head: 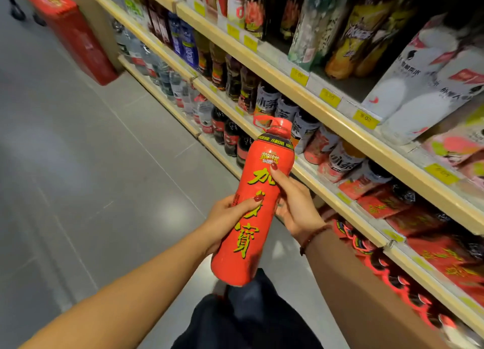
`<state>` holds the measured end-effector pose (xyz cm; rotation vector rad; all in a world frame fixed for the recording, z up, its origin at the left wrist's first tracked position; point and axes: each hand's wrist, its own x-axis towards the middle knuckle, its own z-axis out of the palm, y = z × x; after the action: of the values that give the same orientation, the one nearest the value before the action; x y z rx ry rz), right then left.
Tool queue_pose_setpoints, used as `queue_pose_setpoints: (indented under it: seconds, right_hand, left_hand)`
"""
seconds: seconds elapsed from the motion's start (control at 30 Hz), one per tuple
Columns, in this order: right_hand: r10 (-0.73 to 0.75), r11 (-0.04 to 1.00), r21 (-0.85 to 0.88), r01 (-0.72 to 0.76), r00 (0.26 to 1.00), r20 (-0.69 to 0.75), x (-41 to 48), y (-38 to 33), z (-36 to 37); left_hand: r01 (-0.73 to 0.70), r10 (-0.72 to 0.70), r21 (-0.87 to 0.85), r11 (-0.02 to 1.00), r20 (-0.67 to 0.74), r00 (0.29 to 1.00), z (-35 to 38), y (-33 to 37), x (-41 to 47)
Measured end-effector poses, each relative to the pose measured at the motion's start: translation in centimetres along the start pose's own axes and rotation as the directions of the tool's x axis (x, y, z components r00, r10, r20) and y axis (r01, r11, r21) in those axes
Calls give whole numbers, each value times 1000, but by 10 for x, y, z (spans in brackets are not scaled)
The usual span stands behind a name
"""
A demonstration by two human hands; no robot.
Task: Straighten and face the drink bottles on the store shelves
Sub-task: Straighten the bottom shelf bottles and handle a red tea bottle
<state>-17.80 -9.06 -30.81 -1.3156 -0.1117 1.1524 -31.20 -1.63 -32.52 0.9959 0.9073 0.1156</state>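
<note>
Your left hand (229, 219) and right hand (297, 204) curl their fingers round a tall, glossy red bottle (264, 152) with a narrow neck, tilted, near the shelf's (314, 183) pale wood-toned front edge.

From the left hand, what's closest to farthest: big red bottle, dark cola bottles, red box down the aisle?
1. The big red bottle: gripped in the left hand.
2. The dark cola bottles: low shelf, just ahead.
3. The red box: far up the aisle.
</note>
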Motion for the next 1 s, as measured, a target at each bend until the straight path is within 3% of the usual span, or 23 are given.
queue_pose_setpoints:
  seconds: [0.3,0.47,0.7,1.0]
  right_hand:
    - [-73,975,196,102,986,-150,58,-28,-3]
    - [-121,980,113,162,943,-309,67,-35,-3]
    - [-94,909,283,305,813,-574,73,-15,22]
    - [28,826,417,380,710,-703,71,58,27]
  left_hand:
    - [27,-48,125,992,165,985,-5,61,77]
    - [30,-100,233,972,294,951,-3,80,114]
    - [50,-283,418,907,518,807,-17,103,162]
    - [28,-492,675,737,508,707,-30,60,192]
